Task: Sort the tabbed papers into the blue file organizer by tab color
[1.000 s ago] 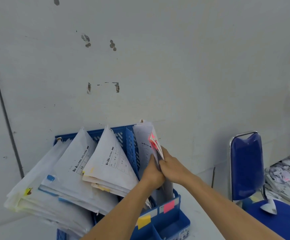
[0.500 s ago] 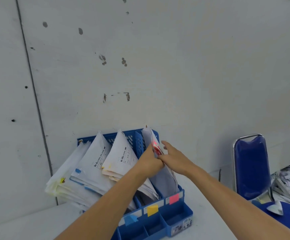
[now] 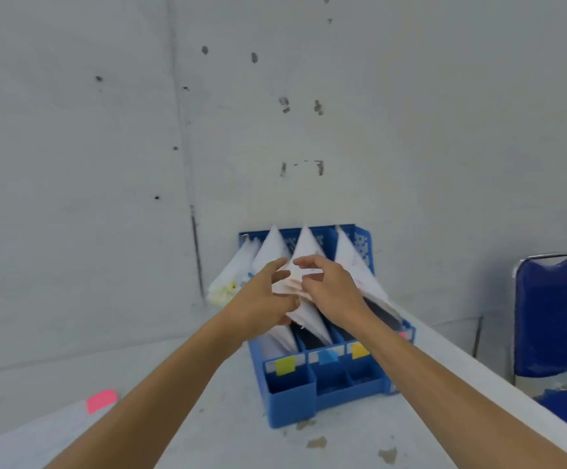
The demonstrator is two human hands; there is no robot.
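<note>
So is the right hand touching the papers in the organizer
Touching. The head view shows the right hand with its fingertips curled onto the edges of the papers in the organizer, with no gap visible there.

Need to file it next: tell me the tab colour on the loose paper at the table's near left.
Pink tab, seen in the head view.

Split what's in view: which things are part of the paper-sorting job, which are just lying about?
In the job:
- blue file organizer
- papers standing in its slots
- colour labels on its front
- pink-tabbed paper on the table, lower left
- left hand and right hand, both at the papers

Lying about:
- blue chair
- stains on the table
</note>
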